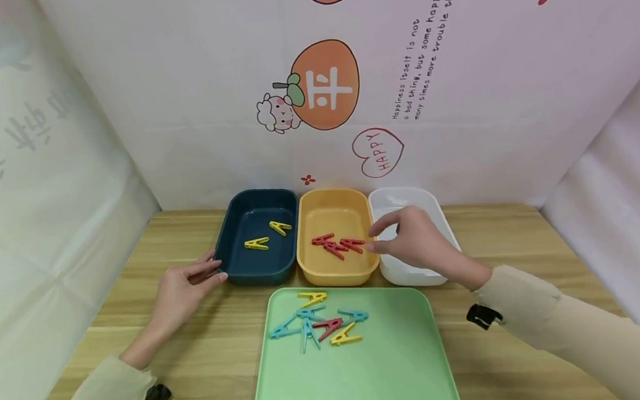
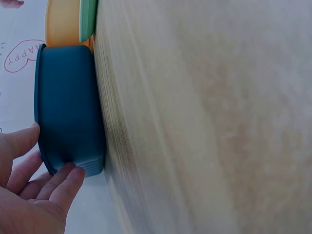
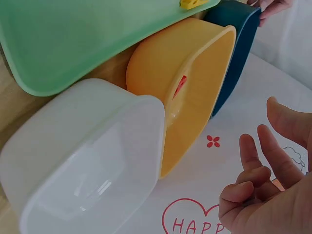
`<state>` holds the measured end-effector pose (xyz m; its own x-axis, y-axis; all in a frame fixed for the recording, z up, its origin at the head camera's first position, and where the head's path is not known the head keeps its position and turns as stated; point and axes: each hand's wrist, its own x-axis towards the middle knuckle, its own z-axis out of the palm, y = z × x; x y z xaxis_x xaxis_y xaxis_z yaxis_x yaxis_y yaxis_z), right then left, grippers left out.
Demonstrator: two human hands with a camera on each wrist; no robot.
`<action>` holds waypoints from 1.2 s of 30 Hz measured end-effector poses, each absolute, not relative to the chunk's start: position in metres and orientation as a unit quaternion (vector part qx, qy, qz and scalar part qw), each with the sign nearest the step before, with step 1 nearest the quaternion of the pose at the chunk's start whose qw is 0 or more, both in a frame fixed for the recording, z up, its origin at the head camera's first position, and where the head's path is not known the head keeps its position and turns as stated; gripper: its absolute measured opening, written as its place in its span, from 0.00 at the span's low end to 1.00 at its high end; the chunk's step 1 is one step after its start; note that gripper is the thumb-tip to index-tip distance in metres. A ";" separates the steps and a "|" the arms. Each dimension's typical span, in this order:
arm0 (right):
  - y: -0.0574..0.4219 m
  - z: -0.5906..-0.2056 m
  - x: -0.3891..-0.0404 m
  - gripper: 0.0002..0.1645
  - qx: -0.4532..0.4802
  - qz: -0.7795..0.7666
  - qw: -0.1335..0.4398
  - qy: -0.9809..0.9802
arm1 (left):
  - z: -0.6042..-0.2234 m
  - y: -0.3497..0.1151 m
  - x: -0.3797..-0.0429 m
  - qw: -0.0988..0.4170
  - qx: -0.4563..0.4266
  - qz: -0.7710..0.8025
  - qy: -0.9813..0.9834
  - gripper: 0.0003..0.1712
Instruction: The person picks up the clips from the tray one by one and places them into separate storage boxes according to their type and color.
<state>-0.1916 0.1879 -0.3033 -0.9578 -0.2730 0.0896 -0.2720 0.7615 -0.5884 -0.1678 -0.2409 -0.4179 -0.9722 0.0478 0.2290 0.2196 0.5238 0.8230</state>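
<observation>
In the head view, a green tray (image 1: 360, 383), its near edge cut off by the frame, lies on the wooden surface (image 1: 501, 243) with seven clips: four blue clips (image 1: 354, 315), two yellow clips (image 1: 345, 335) and one red clip (image 1: 329, 327). Three bins stand beyond: dark blue bin (image 1: 261, 278) at 11 o'clock, two yellow clips inside; orange bin (image 1: 339, 279) at 12, three overlapping red clips inside; white bin (image 1: 414, 278) at 1, partly hidden by the right hand (image 1: 414, 240). That hand's thumb and forefinger stand apart over the orange-white border, pinching nothing. The left hand (image 1: 184, 290) touches the dark blue bin at 8 o'clock. The left wrist view shows its thumb at the rim, fingers spread against the outer wall; the contents are hidden. In the right wrist view, the white bin is cut off at 7 o'clock; only a red scrap shows inside the orange bin.
</observation>
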 end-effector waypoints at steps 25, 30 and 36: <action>0.224 -0.353 -0.124 0.12 -0.107 -0.371 0.024 0.922 | -0.418 -0.242 -0.166 0.107 -0.088 -0.484 -0.864 0.21; 0.224 -0.364 -0.120 0.11 -0.106 -0.392 0.039 0.913 | -0.419 -0.241 -0.167 0.105 -0.087 -0.484 -0.865 0.21; 0.218 -0.377 -0.117 0.13 -0.115 -0.390 0.044 0.913 | -0.419 -0.240 -0.167 0.097 -0.085 -0.486 -0.865 0.22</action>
